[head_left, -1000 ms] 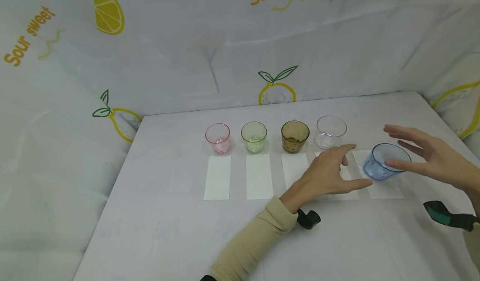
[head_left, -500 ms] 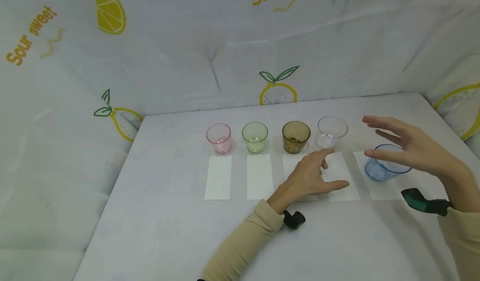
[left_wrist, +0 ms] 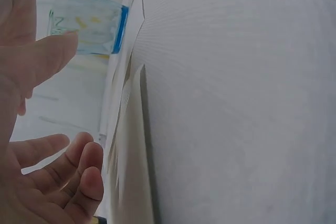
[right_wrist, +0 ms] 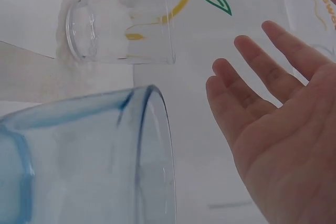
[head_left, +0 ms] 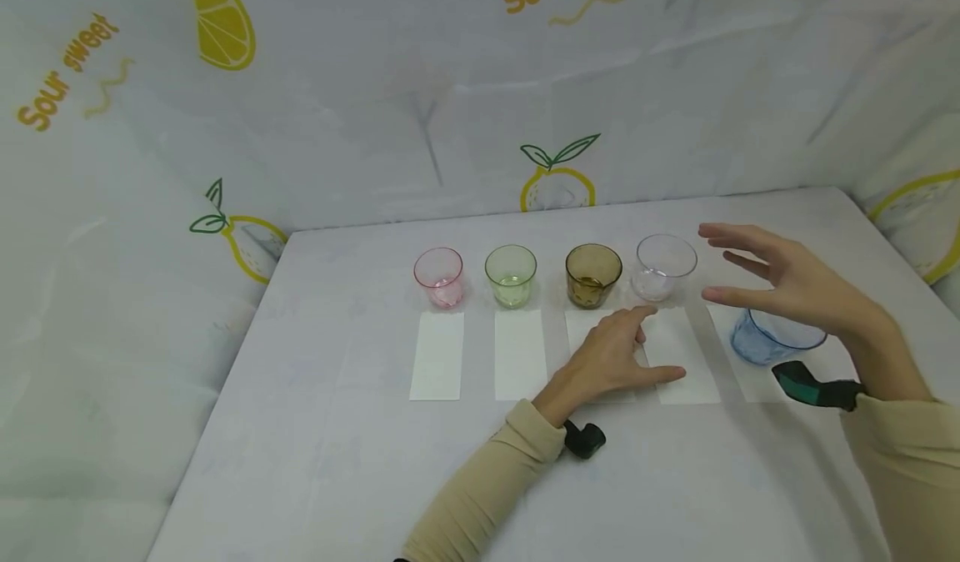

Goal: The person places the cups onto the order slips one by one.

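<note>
A blue glass point(head_left: 759, 345) stands on the rightmost white card point(head_left: 761, 388). Partly covering it in the head view, my right hand point(head_left: 798, 283) hangs with spread fingers and holds nothing. Its fingertips point toward the clear glass point(head_left: 663, 268), which stands behind the fourth card point(head_left: 684, 353). In the right wrist view, the blue glass point(right_wrist: 79, 156) looms close and the clear glass point(right_wrist: 121, 24) is behind. My left hand point(head_left: 606, 357) is low over the third card point(head_left: 583, 325), thumb and index apart, holding nothing; that card is mostly hidden.
Pink point(head_left: 439, 278), green point(head_left: 512, 277) and brown point(head_left: 592, 275) glasses line up left of the clear one. White cards point(head_left: 437, 355) lie before the row on the white table point(head_left: 315, 462). A lemon-printed curtain point(head_left: 360, 128) hangs behind. Each wrist wears a dark camera mount point(head_left: 585, 439).
My right hand has moved left, away from the blue glass and toward the clear one. The left hand has drawn back left. The glasses stay in place.
</note>
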Available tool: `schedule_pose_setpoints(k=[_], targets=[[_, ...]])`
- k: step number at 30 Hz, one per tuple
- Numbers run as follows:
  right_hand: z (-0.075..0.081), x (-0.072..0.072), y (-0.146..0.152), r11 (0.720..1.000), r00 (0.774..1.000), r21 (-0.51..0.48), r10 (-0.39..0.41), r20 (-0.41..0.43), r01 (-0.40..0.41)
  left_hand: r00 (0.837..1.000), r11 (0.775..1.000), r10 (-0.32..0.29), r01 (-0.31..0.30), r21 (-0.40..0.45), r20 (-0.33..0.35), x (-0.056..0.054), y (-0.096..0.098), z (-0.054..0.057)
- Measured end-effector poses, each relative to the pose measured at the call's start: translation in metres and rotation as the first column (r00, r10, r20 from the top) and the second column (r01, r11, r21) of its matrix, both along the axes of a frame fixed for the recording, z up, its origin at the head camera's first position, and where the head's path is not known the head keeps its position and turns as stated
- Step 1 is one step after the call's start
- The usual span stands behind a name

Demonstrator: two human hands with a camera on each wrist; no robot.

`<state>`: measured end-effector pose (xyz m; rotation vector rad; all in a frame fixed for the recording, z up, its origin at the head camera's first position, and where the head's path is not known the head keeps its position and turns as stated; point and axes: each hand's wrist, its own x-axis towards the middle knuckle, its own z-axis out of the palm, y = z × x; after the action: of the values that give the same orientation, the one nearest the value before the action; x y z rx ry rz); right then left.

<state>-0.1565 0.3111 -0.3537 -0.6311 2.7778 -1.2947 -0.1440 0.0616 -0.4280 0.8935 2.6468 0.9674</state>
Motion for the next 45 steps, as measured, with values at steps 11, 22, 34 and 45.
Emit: schedule_pose_setpoints(k=[11, 22, 34, 45], targets=[[0.001, -0.016, -0.013, 0.998, 0.995, 0.055, -0.04, 0.094, 0.035, 1.0, 0.998, 0.005, -0.005, -0.066, -0.011, -0.001, 0.001, -0.004], [-0.003, -0.026, -0.02, 0.995, 0.982, 0.086, -0.062, 0.18, 0.047, 1.0, 0.998, -0.011, 0.01, -0.056, -0.019, -0.004, 0.002, -0.01], [-0.006, -0.038, -0.025, 0.996, 0.973, 0.076, -0.056, 0.225, 0.04, 1.0, 0.998, -0.023, 0.023, -0.057, 0.002, -0.005, 0.0, -0.011], [-0.015, -0.046, -0.026, 0.995, 0.96, 0.093, -0.062, 0.274, 0.037, 0.999, 0.994, -0.022, 0.019, -0.106, -0.024, -0.005, 0.002, -0.011]])
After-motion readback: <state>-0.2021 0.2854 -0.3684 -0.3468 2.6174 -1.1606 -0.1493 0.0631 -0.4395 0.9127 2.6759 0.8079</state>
